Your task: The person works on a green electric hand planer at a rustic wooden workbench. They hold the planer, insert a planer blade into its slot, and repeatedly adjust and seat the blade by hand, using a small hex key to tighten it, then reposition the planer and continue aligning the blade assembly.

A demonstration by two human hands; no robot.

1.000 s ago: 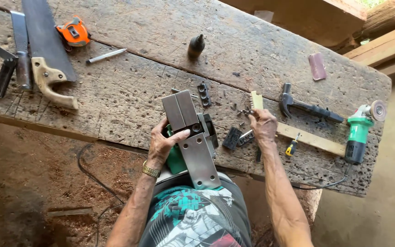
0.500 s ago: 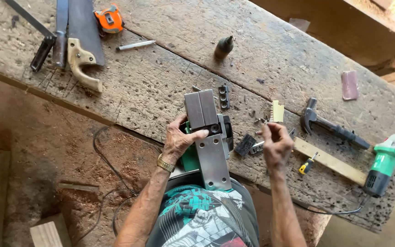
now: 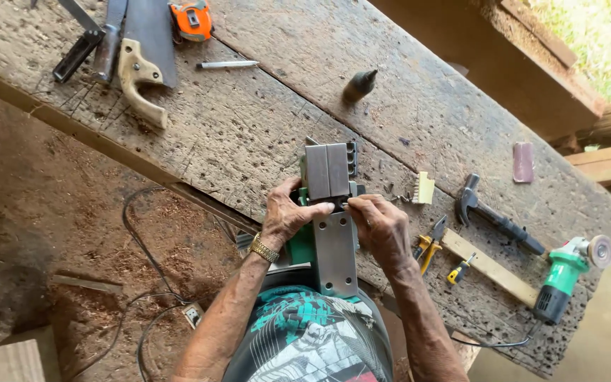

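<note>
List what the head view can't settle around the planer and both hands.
- Planer body: mostly under its grey sole plate and the left hand.
- Small part at the right hand fingertips: too small, covered by fingers.
- Handsaw blade: cut off by the top edge.

The bench (image 3: 263,134) is a thick, weathered plank top, scarred with cuts and small holes. At its far left end lie a handsaw (image 3: 139,53) with a pale wooden handle, a metal square (image 3: 79,42) and an orange tape measure (image 3: 191,18), with a pen (image 3: 226,64) just beside them. A dark pointed piece (image 3: 359,85) stands mid-bench. Toward the right lie a small comb-like block (image 3: 423,188), a hammer (image 3: 496,216), yellow-handled pliers (image 3: 429,244), a wooden strip (image 3: 489,267), a green angle grinder (image 3: 567,277) and a reddish block (image 3: 523,162).
</note>
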